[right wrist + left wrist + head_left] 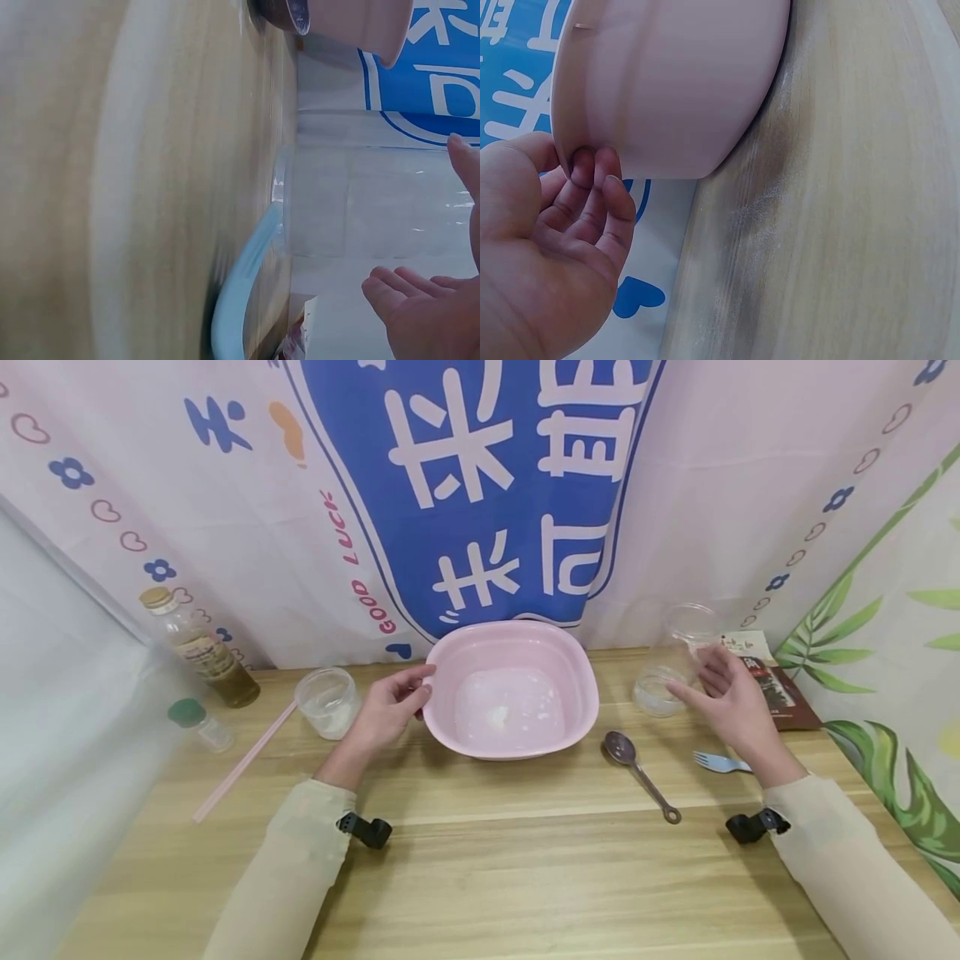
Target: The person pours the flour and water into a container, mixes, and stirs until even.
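Note:
A pink plastic basin (517,647) stands at the table's back edge with a little white powder or flour-like stuff on its bottom. My left hand (378,710) pinches its left rim, thumb on one side and curled fingers under the lip, as the left wrist view shows at the basin wall (682,82). To the right, a tall clear plastic container (663,656) stands upright. Around its right side my right hand (738,706) is spread, thumb and fingers apart; in the right wrist view the clear container (375,202) lies beyond the hand. Whether they touch, I cannot tell.
Left: an oil bottle (217,664), a green-capped shaker (187,714), pink chopsticks (243,764) and a clear tub (330,710) of white powder. Right: a brown spoon (637,768), a light-blue fork (720,763) and a brown packet (787,697). A printed cloth (675,527) hangs behind.

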The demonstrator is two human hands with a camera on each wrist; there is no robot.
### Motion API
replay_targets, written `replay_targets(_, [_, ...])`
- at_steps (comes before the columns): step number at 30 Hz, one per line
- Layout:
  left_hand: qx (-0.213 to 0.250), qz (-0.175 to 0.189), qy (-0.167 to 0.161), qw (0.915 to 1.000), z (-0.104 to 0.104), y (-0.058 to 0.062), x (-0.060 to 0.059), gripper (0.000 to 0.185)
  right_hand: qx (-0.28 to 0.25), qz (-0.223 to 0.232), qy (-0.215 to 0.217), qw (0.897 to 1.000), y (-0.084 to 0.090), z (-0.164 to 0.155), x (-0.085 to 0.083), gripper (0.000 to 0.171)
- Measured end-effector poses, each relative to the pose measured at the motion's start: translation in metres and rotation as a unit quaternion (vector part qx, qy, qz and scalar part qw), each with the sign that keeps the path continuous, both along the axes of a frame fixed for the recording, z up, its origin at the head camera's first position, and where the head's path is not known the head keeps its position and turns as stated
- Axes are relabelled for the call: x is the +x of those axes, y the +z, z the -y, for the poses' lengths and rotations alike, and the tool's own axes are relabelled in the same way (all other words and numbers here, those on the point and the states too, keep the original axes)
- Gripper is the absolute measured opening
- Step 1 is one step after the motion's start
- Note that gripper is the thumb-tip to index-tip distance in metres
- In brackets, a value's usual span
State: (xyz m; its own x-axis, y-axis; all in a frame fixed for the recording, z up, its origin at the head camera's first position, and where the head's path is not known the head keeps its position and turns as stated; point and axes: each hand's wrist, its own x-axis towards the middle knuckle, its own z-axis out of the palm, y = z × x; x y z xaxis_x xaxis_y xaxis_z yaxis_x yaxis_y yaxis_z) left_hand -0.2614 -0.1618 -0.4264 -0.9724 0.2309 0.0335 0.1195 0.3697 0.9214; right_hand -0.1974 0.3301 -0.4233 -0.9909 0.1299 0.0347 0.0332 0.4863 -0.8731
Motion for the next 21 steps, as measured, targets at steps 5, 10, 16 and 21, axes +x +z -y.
replay_targets(5, [0.000,-0.002,0.001,1.0000,0.001,0.000,0.001,0.043,0.005,0.002,-0.007,1.000,0.000,0.000,0.012,0.105])
replay_targets(10, [-0.001,-0.002,0.002,1.0000,0.003,-0.001,0.001,0.043,0.008,-0.032,-0.039,0.999,-0.006,-0.001,0.024,0.090])
replay_targets(16, [0.007,-0.005,-0.004,1.0000,0.001,0.000,0.001,0.043,-0.004,-0.102,-0.066,0.993,-0.012,-0.001,0.041,0.050])
replay_targets(21, [0.015,0.000,-0.005,0.9999,0.001,0.001,0.002,0.043,0.027,-0.091,-0.037,0.995,-0.015,0.001,0.054,0.034])
